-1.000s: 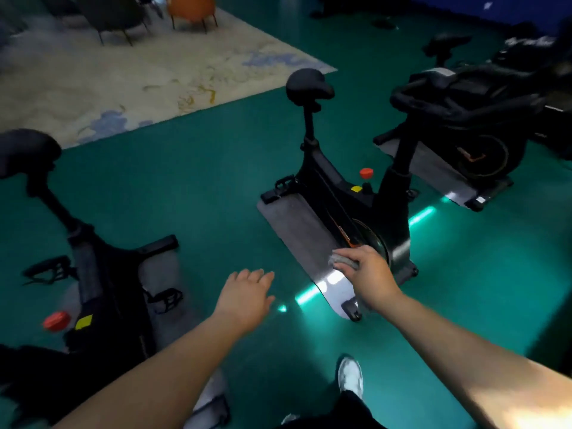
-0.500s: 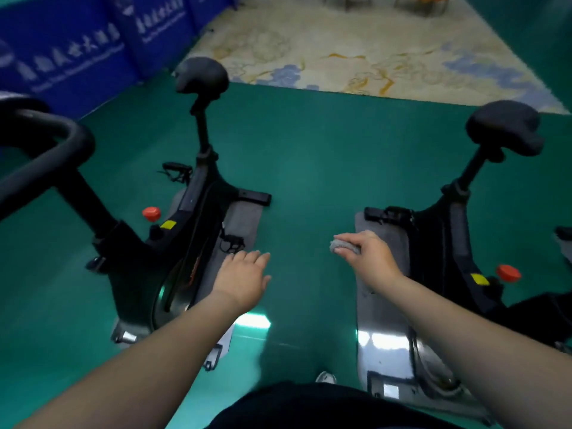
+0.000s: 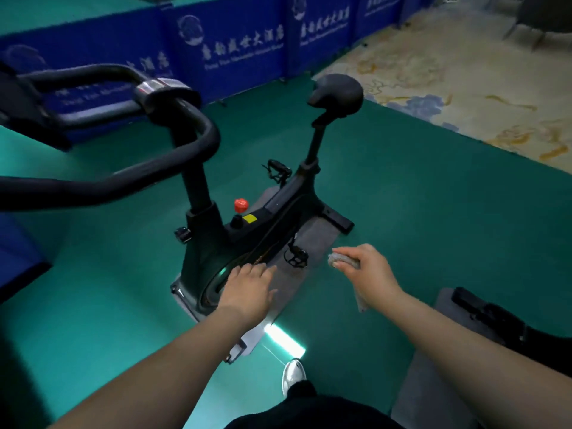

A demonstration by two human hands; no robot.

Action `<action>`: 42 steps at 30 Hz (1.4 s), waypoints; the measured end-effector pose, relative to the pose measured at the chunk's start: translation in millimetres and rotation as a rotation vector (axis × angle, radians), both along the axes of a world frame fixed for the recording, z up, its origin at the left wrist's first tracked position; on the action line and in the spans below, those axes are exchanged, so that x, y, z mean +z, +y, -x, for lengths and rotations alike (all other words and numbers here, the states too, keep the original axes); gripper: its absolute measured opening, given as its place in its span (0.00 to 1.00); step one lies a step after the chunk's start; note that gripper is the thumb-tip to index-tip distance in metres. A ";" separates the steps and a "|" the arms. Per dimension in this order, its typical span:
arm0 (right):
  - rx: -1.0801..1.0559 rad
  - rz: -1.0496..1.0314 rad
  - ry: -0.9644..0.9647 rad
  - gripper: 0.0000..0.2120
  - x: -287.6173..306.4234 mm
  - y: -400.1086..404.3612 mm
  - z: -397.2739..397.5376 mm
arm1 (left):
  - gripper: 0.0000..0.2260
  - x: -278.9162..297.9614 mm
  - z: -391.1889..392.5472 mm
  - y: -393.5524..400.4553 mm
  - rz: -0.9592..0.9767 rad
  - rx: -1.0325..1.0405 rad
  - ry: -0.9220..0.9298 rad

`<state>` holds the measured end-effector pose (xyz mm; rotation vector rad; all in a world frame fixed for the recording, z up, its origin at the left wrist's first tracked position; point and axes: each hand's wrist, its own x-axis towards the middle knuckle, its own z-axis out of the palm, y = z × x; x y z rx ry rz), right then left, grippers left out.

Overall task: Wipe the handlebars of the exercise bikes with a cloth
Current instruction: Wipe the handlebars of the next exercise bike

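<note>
A black exercise bike stands in front of me on a grey mat. Its black handlebars loop across the upper left, well above and left of both hands. My right hand grips a small grey cloth, held in the air to the right of the bike's pedal; a strip of cloth hangs below the wrist. My left hand hovers palm down with straight fingers over the bike's flywheel and holds nothing.
Blue banner panels fence the far side. A patterned beige carpet lies at the upper right. Part of a second bike on its mat shows at the lower right. My shoe stands on the green floor.
My view has swung left, so the left-hand bike now sits in the middle with its handlebars in sight. Both hands keep the same pose, the right still holding the cloth.
</note>
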<state>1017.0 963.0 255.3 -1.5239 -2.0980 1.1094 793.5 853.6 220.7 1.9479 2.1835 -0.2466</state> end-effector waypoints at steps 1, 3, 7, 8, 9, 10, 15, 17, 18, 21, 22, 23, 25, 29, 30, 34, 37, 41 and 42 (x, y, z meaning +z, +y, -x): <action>0.032 -0.005 0.002 0.12 1.0 9.7 8.3 | 0.25 -0.3 4.3 6.0 -0.009 0.031 0.001; 0.088 -0.019 -0.004 0.12 1.6 27.3 23.7 | 0.24 -0.4 12.7 16.3 -0.016 0.088 -0.018; 0.179 -0.034 0.009 0.12 4.1 55.6 54.1 | 0.24 2.6 27.7 25.6 -0.034 0.197 -0.021; 0.204 -0.037 0.009 0.12 3.7 62.0 61.4 | 0.24 4.7 30.9 26.3 -0.036 0.224 -0.022; 0.234 -0.040 0.007 0.12 3.2 68.2 68.8 | 0.24 7.2 33.4 26.9 -0.038 0.255 -0.025; 0.265 -0.043 0.011 0.12 3.9 73.9 76.1 | 0.24 10.0 35.3 27.2 -0.040 0.289 -0.030; 0.434 -0.042 0.046 0.13 9.9 102.9 109.4 | 0.24 19.9 39.4 29.5 -0.066 0.461 -0.021; 0.540 -0.045 0.066 0.13 13.5 115.6 123.6 | 0.25 22.0 36.9 30.4 -0.076 0.564 -0.018; 0.592 -0.045 0.073 0.13 16.3 121.5 130.4 | 0.25 23.5 34.5 31.0 -0.086 0.616 -0.019; 0.742 -0.058 0.096 0.13 25.8 135.5 150.5 | 0.25 27.8 23.9 28.9 -0.124 0.769 -0.003; 0.790 -0.065 0.108 0.13 29.1 138.0 156.2 | 0.25 29.9 20.0 27.8 -0.138 0.820 0.002; 0.837 -0.069 0.122 0.14 32.7 140.1 161.5 | 0.24 32.7 16.3 27.0 -0.151 0.871 0.007; 0.919 -0.073 0.156 0.14 41.1 141.5 171.3 | 0.24 39.7 9.8 24.7 -0.179 0.963 0.017; 1.064 -0.072 0.236 0.13 62.1 128.7 183.8 | 0.23 58.0 -6.5 12.6 -0.276 1.116 0.068; 1.093 -0.068 0.270 0.14 69.3 122.8 185.9 | 0.22 63.8 -9.6 8.9 -0.293 1.150 0.084; 1.187 0.009 0.463 0.14 106.7 93.1 192.1 | 0.21 92.8 -14.2 -9.6 -0.405 1.251 0.175; 1.247 0.005 0.614 0.14 133.3 72.9 202.9 | 0.21 124.3 -14.6 -21.4 -0.540 1.299 0.247; 1.290 -0.013 0.756 0.15 170.4 53.5 228.2 | 0.17 168.0 -4.9 -33.9 -0.743 1.342 0.344; 1.300 -0.025 0.774 0.15 180.1 49.6 235.6 | 0.17 177.7 -0.7 -37.2 -0.782 1.356 0.347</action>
